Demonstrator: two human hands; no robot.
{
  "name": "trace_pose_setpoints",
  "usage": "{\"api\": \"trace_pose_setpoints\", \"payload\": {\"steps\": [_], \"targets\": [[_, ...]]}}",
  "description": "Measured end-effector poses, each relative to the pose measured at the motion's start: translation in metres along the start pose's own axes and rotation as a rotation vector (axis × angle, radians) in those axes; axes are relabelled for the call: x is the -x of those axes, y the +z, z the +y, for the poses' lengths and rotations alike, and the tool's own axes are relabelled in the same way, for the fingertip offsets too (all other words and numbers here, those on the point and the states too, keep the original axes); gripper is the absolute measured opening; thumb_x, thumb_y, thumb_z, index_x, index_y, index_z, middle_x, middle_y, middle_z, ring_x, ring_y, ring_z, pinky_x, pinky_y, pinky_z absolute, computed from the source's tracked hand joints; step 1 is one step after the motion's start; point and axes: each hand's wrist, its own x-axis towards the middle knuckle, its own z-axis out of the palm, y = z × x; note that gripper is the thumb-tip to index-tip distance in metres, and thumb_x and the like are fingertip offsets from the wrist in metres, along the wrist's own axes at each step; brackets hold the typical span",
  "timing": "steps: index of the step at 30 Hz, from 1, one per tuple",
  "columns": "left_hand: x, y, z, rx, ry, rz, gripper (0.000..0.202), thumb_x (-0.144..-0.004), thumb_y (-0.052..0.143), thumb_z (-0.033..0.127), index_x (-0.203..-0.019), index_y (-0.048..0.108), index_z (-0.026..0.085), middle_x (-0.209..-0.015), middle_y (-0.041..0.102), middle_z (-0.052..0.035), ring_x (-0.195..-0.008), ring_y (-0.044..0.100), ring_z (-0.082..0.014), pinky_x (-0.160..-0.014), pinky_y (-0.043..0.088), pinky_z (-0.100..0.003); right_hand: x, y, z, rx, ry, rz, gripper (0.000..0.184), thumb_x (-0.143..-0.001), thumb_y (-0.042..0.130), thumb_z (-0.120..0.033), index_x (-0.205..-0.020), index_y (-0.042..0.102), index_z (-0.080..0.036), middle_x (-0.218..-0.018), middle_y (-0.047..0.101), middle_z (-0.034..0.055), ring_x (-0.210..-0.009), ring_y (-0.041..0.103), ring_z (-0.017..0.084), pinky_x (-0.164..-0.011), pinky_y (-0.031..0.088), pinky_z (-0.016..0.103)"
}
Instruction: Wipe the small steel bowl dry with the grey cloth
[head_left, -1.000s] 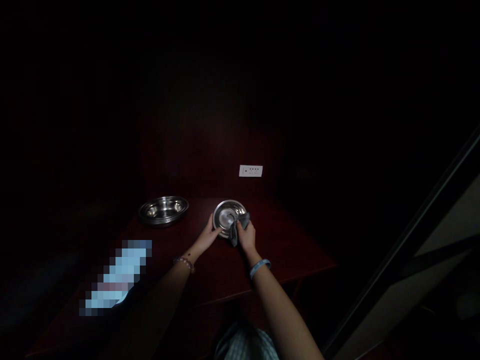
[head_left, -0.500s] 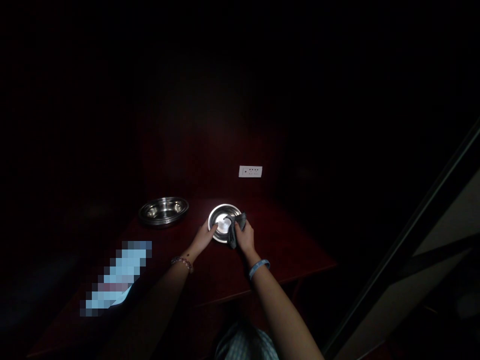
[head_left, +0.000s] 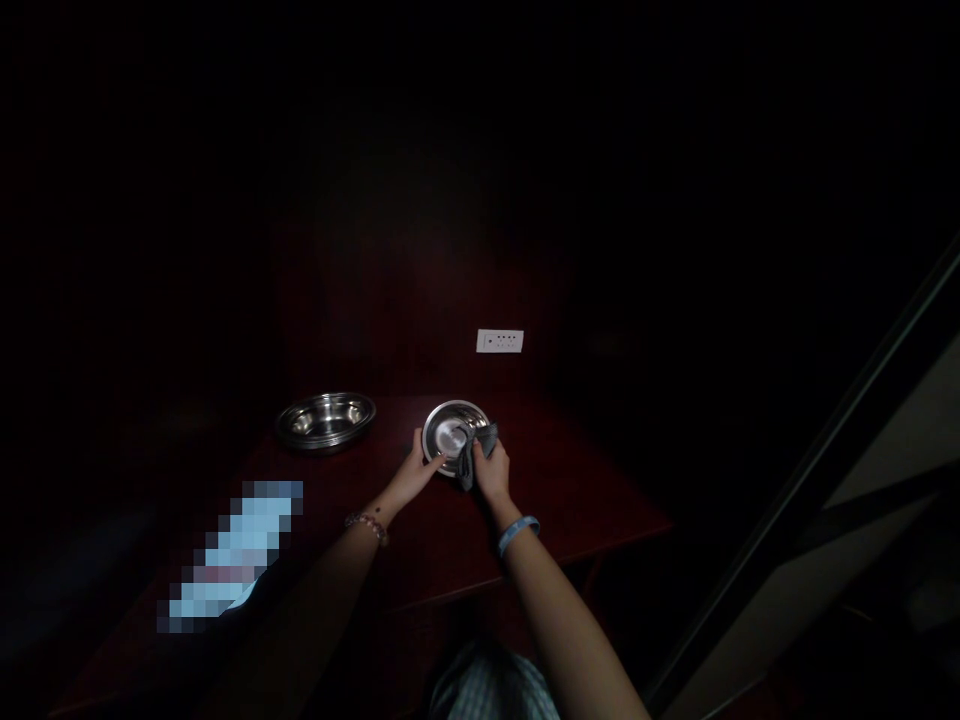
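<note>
left hand [head_left: 411, 475] pinches a steel bowl [head_left: 448, 437], right hand [head_left: 493, 472] a gray cloth [head_left: 466, 462]; wristband [head_left: 519, 535] markings unreadable.

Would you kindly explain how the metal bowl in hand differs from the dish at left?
The bowl is in the left hand, with a grey cloth in the right hand against it; the dish rests untouched on the table. The bowl tilts towards the camera, while the dish lies level. The dish looks wider than the bowl. Both are shiny metal.
</note>
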Motion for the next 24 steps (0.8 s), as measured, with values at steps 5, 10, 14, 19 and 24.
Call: {"api": "trace_pose_setpoints", "payload": {"steps": [5, 10, 14, 19, 24], "targets": [[-0.004, -0.003, 0.002, 0.013, 0.01, 0.035, 0.051, -0.075, 0.059, 0.031, -0.123, 0.048, 0.016, -0.12, 0.065, -0.0108, -0.118, 0.059, -0.0257, -0.107, 0.041, -0.04, 0.001, 0.0, -0.002, -0.006, -0.013, -0.028, 0.019, -0.083, 0.058, -0.027, -0.096, 0.068, -0.018, -0.099, 0.075, 0.0104, -0.093, 0.071, 0.023, -0.087, 0.053, 0.032], [-0.004, -0.011, 0.005, 0.051, -0.026, 0.045, 0.055, -0.074, 0.057, 0.029, -0.127, 0.055, 0.016, -0.123, 0.067, -0.0115, -0.119, 0.059, -0.0296, -0.105, 0.044, -0.043, 0.004, -0.002, -0.005, 0.014, -0.056, -0.05, 0.019, -0.082, 0.059, -0.025, -0.098, 0.069, -0.018, -0.1, 0.075, 0.0109, -0.092, 0.071, 0.023, -0.087, 0.053, 0.034], [-0.004, -0.016, 0.008, 0.076, -0.04, 0.048, 0.053, -0.074, 0.059, 0.03, -0.124, 0.06, 0.014, -0.122, 0.068, -0.0123, -0.117, 0.06, -0.031, -0.104, 0.045, -0.042, 0.005, -0.002, -0.008, 0.055, -0.026, -0.05, 0.02, -0.082, 0.059, -0.025, -0.098, 0.068, -0.017, -0.099, 0.075, 0.0125, -0.09, 0.071, 0.024, -0.085, 0.053, 0.034], [-0.003, -0.011, 0.007, 0.071, -0.034, 0.082, 0.05, -0.077, 0.061, 0.037, -0.121, 0.061, 0.014, -0.119, 0.069, -0.0132, -0.118, 0.061, -0.0311, -0.106, 0.044, -0.046, 0.005, -0.003, -0.012, 0.03, -0.03, -0.049, 0.021, -0.084, 0.058, -0.027, -0.098, 0.068, -0.017, -0.1, 0.075, 0.0118, -0.092, 0.071, 0.024, -0.085, 0.053, 0.033], [0.0, 0.006, 0.0, 0.02, 0.04, 0.057, 0.055, -0.076, 0.065, 0.041, -0.123, 0.052, 0.015, -0.129, 0.063, -0.0154, -0.125, 0.056, -0.0296, -0.112, 0.036, -0.047, 0.005, -0.003, -0.012, -0.011, -0.03, -0.018, 0.022, -0.084, 0.058, -0.028, -0.099, 0.068, -0.016, -0.101, 0.075, 0.0114, -0.093, 0.071, 0.023, -0.086, 0.052, 0.032]]}}
